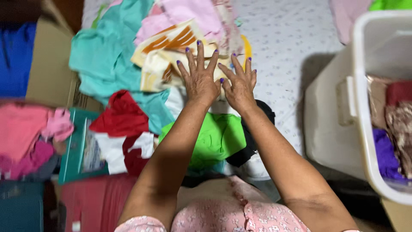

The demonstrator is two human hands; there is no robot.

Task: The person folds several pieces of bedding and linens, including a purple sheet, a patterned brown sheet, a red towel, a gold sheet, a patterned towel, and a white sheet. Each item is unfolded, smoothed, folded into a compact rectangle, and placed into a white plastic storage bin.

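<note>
Pink floral top (223, 217) nearest; our left hand (199, 81) & right hand (239, 86) spread flat, empty, over cream-orange cloth (165, 53). Step looks like reaching; next needs firm pinch on cloth edge.

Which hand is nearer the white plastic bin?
Right. The right hand lies on the bin's side of the clothes; the left hand is beside it, farther away.
</note>
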